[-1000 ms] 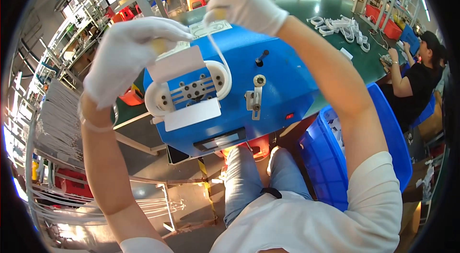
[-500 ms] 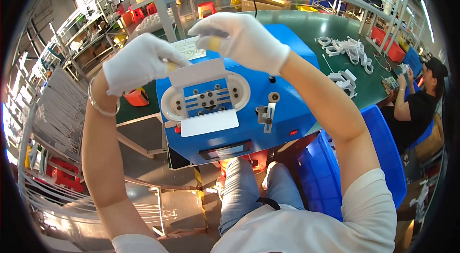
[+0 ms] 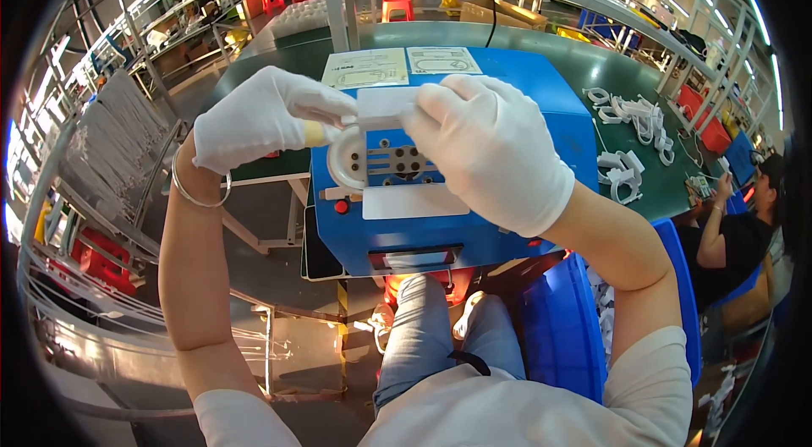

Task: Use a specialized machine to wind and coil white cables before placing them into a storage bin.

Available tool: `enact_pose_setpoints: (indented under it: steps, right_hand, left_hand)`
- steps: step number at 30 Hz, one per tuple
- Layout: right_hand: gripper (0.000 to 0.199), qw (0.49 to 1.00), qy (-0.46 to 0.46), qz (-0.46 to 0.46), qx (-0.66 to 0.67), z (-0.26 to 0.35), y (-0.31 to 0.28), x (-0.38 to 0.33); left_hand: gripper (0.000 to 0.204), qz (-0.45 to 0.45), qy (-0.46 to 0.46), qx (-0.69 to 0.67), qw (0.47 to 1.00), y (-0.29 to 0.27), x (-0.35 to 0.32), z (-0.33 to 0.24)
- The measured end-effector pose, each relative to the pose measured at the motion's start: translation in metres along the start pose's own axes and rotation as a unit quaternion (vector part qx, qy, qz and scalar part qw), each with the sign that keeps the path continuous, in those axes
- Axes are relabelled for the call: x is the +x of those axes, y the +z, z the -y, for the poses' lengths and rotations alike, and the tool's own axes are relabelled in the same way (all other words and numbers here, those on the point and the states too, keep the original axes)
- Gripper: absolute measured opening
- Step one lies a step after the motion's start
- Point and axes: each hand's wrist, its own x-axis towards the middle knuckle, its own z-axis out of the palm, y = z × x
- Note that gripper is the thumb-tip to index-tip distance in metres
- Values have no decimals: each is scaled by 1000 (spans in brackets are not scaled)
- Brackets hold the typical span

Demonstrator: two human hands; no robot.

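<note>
Blue winding machine (image 3: pixel 507 92) on green bench (image 3: pixel 592 66); white oval former (image 3: pixel 351 161) on its face. Left hand (image 3: pixel 262 117) pinching white cable end; right hand (image 3: pixel 491 151) closed over former; best: keep loops flat, tension even.

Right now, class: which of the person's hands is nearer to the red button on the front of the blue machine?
Left. The left hand is up and left of the red button; the right hand lies farther to its right, over the blue machine.

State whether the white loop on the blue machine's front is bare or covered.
Partly covered: the right hand lies over the white loop; only its left curve shows.
</note>
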Motion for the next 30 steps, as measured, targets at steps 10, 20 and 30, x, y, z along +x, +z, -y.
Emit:
enact_pose_setpoints:
  steps: [10, 20, 30]
  right_hand:
    - [9, 997, 30, 73, -19, 2, 10, 10]
    - [11, 989, 89, 94, 73, -5, 14, 7]
    - [47, 737, 313, 255, 541, -65, 41, 1]
  left_hand:
    - [22, -90, 48, -33, 994, 19, -2, 20]
    - [21, -238, 217, 120, 939, 70, 5, 14]
    - [18, -287, 227, 312, 877, 77, 4, 3]
